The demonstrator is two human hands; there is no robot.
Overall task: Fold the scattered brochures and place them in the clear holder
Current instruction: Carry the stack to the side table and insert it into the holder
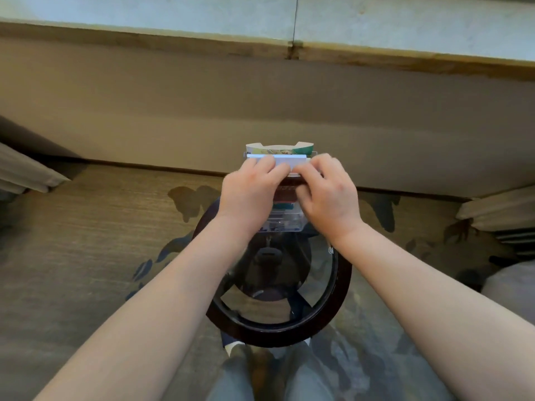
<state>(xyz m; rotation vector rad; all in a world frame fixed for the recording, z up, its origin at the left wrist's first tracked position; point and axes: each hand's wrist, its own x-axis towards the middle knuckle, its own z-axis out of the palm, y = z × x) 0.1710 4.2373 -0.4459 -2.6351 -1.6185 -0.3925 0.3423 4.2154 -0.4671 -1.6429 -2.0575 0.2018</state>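
- so the clear holder (285, 224) stands at the 12 o'clock edge of a round glass table (344, 285) with a dark rim; you can see through its front wall down between the two wrists
- inside it there are already brochures; printed paper shows through the plastic in dark red, teal and white bands, can't read any of it, too blurry
- the rearmost brochure (279, 148) pokes up at the holder's 12 o'clock end, white and green with a curved cut along the top edge
- the white folded brochure (283, 161) lies flat-ish across the holder's mouth, just in front of that green one, long edge running 9 to 3 o'clock; whether its lower edge is already down in the slot I can't tell, the fingers hide it
- left hand (248, 190) comes in from 9 o'clock, fingers curled over the brochure's top edge, gripping it
- right hand (328, 191) comes in from 3 o'clock, same deal, fingers bent onto the brochure and pinching it; the two sets of fingertips nearly meet in the middle
- both hands sit directly over the holder, covering most of its upper half
- patterned carpet (86, 241) all around under the table; the person's knees in jeans (307, 380) at 6 o'clock
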